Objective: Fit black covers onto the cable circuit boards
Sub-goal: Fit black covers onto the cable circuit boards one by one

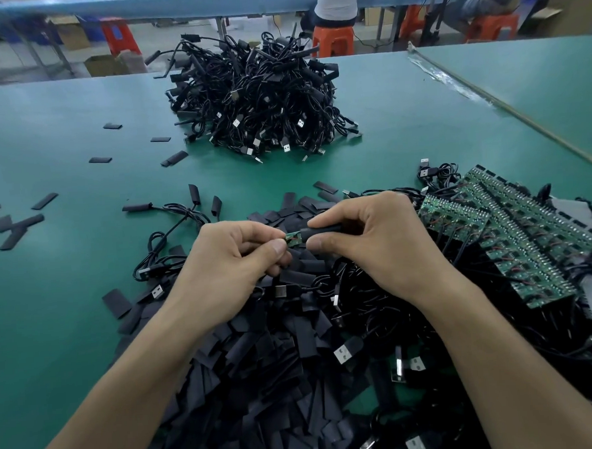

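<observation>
Left hand [235, 265], 9 o'clock of ctr, is pinching the circuit board [292, 240] by its bare end, grip clamped w/ thumb & forefinger. Board is hovering at ctr over the table [68, 287], its 3 o'clock end meeting the black cover [322, 230]. Right hand [381, 244] is holding that cover, grip clamped round it. Cover is prob. handling light & soft, squashing shut if pinched flat, so hold by edges. Board: stiff, fragile, edges too. Fingers are hiding cover's far end & the cable; insertion depth unclear.
</observation>
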### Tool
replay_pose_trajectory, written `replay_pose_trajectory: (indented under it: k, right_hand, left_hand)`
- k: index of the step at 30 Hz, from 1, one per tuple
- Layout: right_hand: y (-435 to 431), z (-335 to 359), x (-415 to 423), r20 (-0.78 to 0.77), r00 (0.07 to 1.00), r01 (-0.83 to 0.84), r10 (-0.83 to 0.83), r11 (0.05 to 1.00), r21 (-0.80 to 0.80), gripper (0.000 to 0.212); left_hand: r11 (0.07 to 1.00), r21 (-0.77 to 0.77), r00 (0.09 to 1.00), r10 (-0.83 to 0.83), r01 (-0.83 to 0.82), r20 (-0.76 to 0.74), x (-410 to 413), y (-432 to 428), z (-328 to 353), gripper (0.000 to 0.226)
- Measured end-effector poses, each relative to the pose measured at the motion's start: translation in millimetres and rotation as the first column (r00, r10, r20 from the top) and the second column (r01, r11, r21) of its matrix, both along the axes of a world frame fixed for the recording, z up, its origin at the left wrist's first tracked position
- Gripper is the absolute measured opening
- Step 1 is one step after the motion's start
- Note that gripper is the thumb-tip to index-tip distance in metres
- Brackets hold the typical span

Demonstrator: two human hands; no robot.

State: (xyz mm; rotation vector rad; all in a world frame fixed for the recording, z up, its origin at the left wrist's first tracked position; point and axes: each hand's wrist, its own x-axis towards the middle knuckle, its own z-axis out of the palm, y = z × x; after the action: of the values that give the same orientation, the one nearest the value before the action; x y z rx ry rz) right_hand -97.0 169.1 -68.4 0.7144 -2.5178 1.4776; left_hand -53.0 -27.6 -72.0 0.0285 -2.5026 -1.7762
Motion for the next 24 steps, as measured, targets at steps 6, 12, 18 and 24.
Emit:
replay_pose_trajectory:
  k: [6, 12, 18, 24]
  right_hand:
    - [0.4, 2.6, 2.3, -0.035, 0.999, -0.036, 0.037, 0.999, 0.030, 0.027]
    - [0.1, 1.4, 2.7, -0.078, 0.997, 0.007, 0.002, 0.994, 0.112, 0.026]
    - [1.2, 2.6, 2.4, -0.080, 0.996, -0.034, 0.040, 0.997, 0.071, 0.022]
    - [1.1, 2.2, 2.3, -0.071, 0.995, -0.067, 0.072, 0.995, 0.071, 0.030]
  left_hand:
    - [1.000, 0.000, 1.000, 0.007, -0.007, 0.022, -0.5, -0.7, 0.3, 0.014]
    - [0.999, -0.048, 0.999, -0.011, 0.013, 0.048, -0.7, -1.7, 0.3, 0.015]
    - [0.999, 0.036, 0.996, 0.004, -0.007, 0.085, -1.2, -1.6, 1.2, 0.014]
    - [0.997, 0.076, 0.994, 0.002, -0.010, 0.106, -0.6, 0.3, 2.0, 0.012]
